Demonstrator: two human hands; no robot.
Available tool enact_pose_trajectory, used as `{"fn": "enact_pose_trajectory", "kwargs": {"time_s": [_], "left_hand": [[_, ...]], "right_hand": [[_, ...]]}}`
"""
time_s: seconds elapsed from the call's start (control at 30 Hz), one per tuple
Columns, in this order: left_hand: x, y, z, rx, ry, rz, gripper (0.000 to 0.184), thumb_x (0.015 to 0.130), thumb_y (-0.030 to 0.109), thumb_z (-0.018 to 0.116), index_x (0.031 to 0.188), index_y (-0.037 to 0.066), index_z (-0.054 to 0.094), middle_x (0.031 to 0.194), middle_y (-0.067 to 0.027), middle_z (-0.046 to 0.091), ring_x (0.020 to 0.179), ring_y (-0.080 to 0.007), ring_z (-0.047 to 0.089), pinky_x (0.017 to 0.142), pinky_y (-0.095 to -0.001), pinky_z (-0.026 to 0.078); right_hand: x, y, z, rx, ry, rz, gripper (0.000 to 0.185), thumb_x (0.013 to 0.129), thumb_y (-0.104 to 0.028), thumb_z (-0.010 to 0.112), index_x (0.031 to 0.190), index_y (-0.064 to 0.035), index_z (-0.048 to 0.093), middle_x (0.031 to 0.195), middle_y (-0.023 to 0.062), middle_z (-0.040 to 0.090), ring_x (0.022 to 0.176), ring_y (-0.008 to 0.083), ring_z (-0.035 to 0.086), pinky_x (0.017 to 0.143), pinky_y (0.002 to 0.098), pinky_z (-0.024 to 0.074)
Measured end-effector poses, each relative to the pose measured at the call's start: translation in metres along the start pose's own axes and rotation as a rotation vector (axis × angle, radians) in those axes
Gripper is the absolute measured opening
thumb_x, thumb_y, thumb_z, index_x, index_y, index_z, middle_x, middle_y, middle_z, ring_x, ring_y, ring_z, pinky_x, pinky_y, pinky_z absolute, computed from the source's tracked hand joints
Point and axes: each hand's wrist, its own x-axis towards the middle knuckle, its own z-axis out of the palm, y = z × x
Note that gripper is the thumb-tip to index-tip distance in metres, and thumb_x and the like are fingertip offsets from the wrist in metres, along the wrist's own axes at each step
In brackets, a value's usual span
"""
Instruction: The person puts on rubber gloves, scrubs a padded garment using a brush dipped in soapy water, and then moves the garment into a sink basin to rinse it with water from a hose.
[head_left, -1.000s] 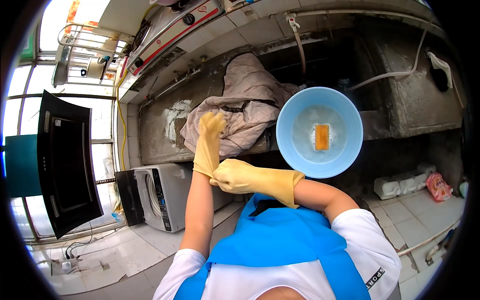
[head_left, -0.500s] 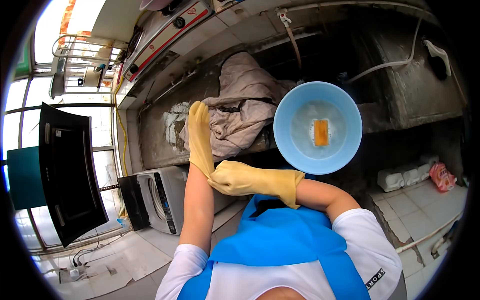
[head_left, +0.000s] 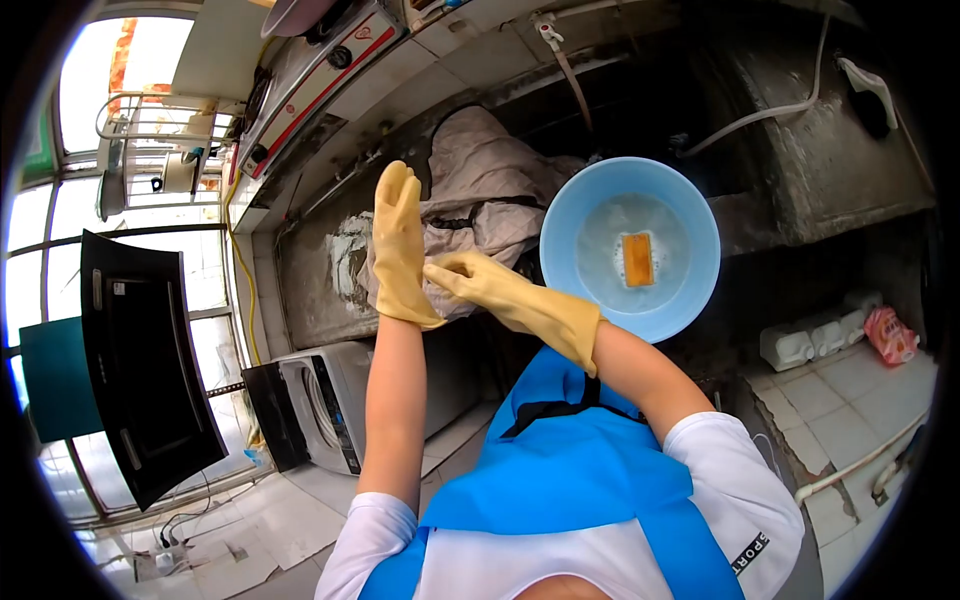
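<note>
The top edge crops the pink bowl [head_left: 296, 14]; the left hand [head_left: 398, 235] partly hides the cloth [head_left: 485, 160].

"SPORT" on white sleeve [head_left: 725, 478]

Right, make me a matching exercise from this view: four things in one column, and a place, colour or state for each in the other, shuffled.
1. basin
2. orange bar
3. rubber gloves
4. brownish cloth

A. being worn
B. inside the container of liquid
C. in a crumpled heap
D. light blue

Right pairs: 1-D, 2-B, 3-A, 4-C
</note>
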Motion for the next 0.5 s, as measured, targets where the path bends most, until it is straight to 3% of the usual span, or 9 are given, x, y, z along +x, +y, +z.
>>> {"fn": "enact_pose_trajectory", "kwargs": {"time_s": [0.03, 0.1, 0.2, 0.27, 0.3, 0.4, 0.43, 0.47, 0.5], "left_hand": [[-0.005, 0.006, 0.016, -0.118, 0.048, -0.028, 0.048, 0.108, 0.024, 0.056, 0.15, 0.003, 0.045, 0.154, -0.0148, 0.045, 0.144, -0.0285, 0.044, 0.122, -0.0414, 0.036], [-0.003, 0.012, 0.029, -0.238, 0.096, -0.052, 0.045, 0.109, 0.024, 0.055, 0.146, -0.001, 0.049, 0.154, -0.0151, 0.047, 0.143, -0.0314, 0.046, 0.121, -0.0448, 0.038], [0.006, 0.009, 0.032, -0.359, 0.366, -0.412, 0.051, 0.108, 0.03, 0.057, 0.146, -0.003, 0.048, 0.155, -0.017, 0.047, 0.143, -0.0314, 0.046, 0.121, -0.0461, 0.038], [-0.001, -0.011, 0.01, -0.418, 0.274, -0.376, 0.059, 0.107, 0.036, 0.057, 0.149, -0.003, 0.044, 0.158, -0.0186, 0.043, 0.147, -0.0325, 0.041, 0.121, -0.0496, 0.036], [-0.003, -0.017, 0.001, -0.49, 0.291, -0.374, 0.061, 0.107, 0.037, 0.055, 0.151, -0.003, 0.041, 0.159, -0.0202, 0.041, 0.149, -0.0338, 0.037, 0.122, -0.0516, 0.034], [-0.003, 0.002, 0.002, -0.608, 0.374, -0.455, 0.063, 0.108, 0.039, 0.049, 0.153, -0.002, 0.036, 0.16, -0.0247, 0.036, 0.152, -0.0371, 0.03, 0.123, -0.0562, 0.03], [-0.007, 0.017, 0.004, -0.709, 0.405, -0.485, 0.063, 0.108, 0.036, 0.051, 0.154, -0.003, 0.033, 0.161, -0.0236, 0.034, 0.152, -0.038, 0.03, 0.123, -0.0568, 0.029], [-0.012, 0.027, 0.003, -0.81, 0.434, -0.517, 0.064, 0.107, 0.033, 0.054, 0.154, -0.004, 0.031, 0.162, -0.0225, 0.032, 0.152, -0.039, 0.03, 0.124, -0.0574, 0.029], [-0.02, -0.001, -0.025, -0.691, 0.242, -0.339, 0.053, 0.107, 0.027, 0.055, 0.147, -0.004, 0.042, 0.155, -0.0248, 0.042, 0.149, -0.0381, 0.035, 0.122, -0.0566, 0.032]], "right_hand": [[-0.001, -0.007, 0.007, 0.394, -0.05, 0.107, 0.039, 0.103, -0.039, 0.063, 0.098, -0.0007, 0.066, 0.079, 0.0026, 0.063, 0.073, 0.0105, 0.054, 0.067, 0.0305, 0.0446], [0.001, -0.006, 0.013, 0.383, -0.006, 0.078, 0.038, 0.104, -0.04, 0.063, 0.097, -0.0031, 0.067, 0.08, -0.0013, 0.06, 0.074, 0.0076, 0.052, 0.066, 0.0283, 0.0431], [0.029, 0.035, 0.013, 0.341, -0.009, -0.055, 0.034, 0.105, -0.035, 0.062, 0.089, -0.005, 0.066, 0.079, -0.0063, 0.056, 0.073, 0.0024, 0.046, 0.062, 0.0251, 0.0385], [0.029, 0.036, 0.01, 0.09, -0.094, -0.167, 0.034, 0.107, -0.03, 0.059, 0.086, -0.0042, 0.065, 0.075, -0.0071, 0.057, 0.068, 0.0031, 0.045, 0.056, 0.0284, 0.0375], [0.024, 0.029, 0.015, -0.009, -0.037, -0.233, 0.038, 0.108, -0.026, 0.056, 0.079, -0.0024, 0.063, 0.065, -0.0041, 0.056, 0.06, 0.0063, 0.043, 0.052, 0.0317, 0.0352], [0.011, 0.006, 0.025, -0.154, -0.079, -0.243, 0.044, 0.109, -0.024, 0.054, 0.071, -0.0009, 0.06, 0.056, 0.0011, 0.049, 0.056, 0.0091, 0.042, 0.05, 0.0335, 0.034], [0.011, 0.005, 0.031, -0.126, -0.114, -0.326, 0.047, 0.108, -0.026, 0.055, 0.073, 0.0027, 0.063, 0.058, 0.0137, 0.057, 0.054, 0.0204, 0.052, 0.053, 0.0391, 0.0415], [0.008, 0.004, 0.036, -0.151, -0.116, -0.385, 0.047, 0.109, -0.027, 0.052, 0.074, 0.002, 0.065, 0.06, 0.014, 0.058, 0.055, 0.0237, 0.053, 0.055, 0.0408, 0.0428], [0.008, 0.002, 0.038, -0.166, -0.124, -0.388, 0.048, 0.109, -0.028, 0.051, 0.074, 0.0014, 0.065, 0.06, 0.014, 0.059, 0.055, 0.0238, 0.054, 0.055, 0.0406, 0.0436]]}}
